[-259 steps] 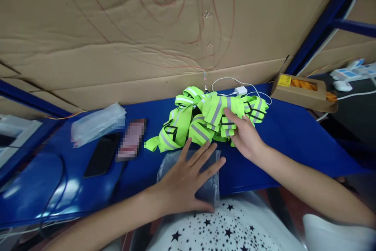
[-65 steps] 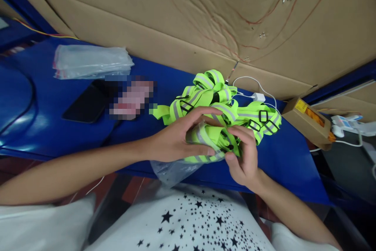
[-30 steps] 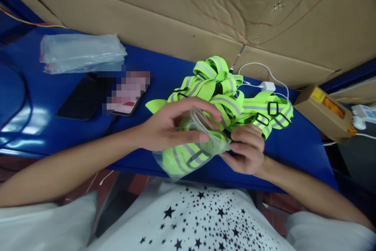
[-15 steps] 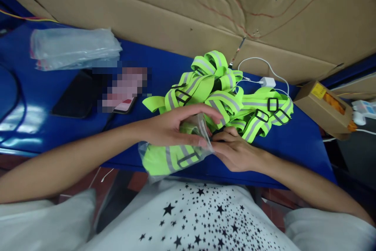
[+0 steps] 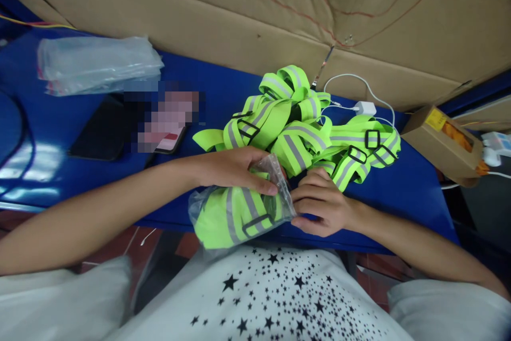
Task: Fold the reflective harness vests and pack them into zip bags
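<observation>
A clear plastic zip bag (image 5: pixel 284 184) lies tilted at the table's front edge. Inside it is a folded neon-yellow reflective strap (image 5: pixel 223 218) with grey stripes and a black buckle. My left hand (image 5: pixel 235 168) grips the bag from above near its mouth, thumb on the near side and the other fingers partly hidden. At the bag's right edge, my right hand (image 5: pixel 321 202) has its curled fingers closed on the plastic rim. Just beyond both hands is a tangled heap of similar reflective straps (image 5: pixel 295 139) with black buckles.
A stack of clear plastic bags (image 5: pixel 99 64) lies at the back left of the blue table (image 5: pixel 415 197). Nearby are a black flat item (image 5: pixel 98 131) and a phone (image 5: pixel 170 141). A white charger (image 5: pixel 365 108) with its cable and a cardboard box (image 5: pixel 443 141) are at right.
My left fingers have drawn in from their spread over the bag's mouth. My right hand has shifted slightly along the bag's edge, and more of the strap inside shows.
</observation>
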A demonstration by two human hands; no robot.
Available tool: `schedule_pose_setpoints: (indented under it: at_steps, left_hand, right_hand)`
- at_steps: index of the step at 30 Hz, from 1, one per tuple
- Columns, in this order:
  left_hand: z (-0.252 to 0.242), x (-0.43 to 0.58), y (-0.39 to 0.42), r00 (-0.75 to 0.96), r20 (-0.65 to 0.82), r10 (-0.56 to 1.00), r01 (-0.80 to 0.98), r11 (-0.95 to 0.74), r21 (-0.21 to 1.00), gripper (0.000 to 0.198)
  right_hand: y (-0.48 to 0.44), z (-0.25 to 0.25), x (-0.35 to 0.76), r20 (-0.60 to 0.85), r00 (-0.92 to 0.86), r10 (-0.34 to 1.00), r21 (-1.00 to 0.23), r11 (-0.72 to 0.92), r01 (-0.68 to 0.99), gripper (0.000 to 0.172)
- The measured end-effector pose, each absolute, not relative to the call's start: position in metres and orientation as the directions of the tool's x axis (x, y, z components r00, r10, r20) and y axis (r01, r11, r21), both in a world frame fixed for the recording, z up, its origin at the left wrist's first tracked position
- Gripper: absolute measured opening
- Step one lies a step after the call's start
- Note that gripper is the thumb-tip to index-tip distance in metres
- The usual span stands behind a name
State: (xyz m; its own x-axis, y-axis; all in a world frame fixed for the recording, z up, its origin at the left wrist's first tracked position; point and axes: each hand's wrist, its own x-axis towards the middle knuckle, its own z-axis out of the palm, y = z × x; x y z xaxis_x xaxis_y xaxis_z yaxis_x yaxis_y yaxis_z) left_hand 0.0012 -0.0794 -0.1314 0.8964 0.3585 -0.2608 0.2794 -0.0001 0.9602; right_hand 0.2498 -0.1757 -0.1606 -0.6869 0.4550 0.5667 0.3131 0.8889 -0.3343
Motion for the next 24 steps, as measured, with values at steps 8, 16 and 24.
schedule_pose_setpoints:
  at_steps: [8, 16, 24]
  left_hand:
    - [-0.132, 0.002, -0.081, 0.849, -0.206, 0.487, 0.236, -0.001, 0.972, 0.023]
    - [-0.122, 0.001, -0.086, 0.757, -0.098, 0.646, 0.112, 0.019, 0.994, 0.018]
    - [-0.112, 0.0, -0.084, 0.744, -0.062, 0.666, 0.203, -0.136, 0.97, 0.028]
  right_hand:
    - [-0.169, -0.157, 0.246, 0.548, -0.559, 0.622, -0.567, 0.768, 0.298, 0.015]
    - [-0.164, -0.159, 0.247, 0.308, -0.507, 0.805, -0.862, 0.462, 0.209, 0.019]
    - [-0.166, -0.162, 0.247, 0.341, -0.521, 0.782, -0.797, 0.535, 0.282, 0.009]
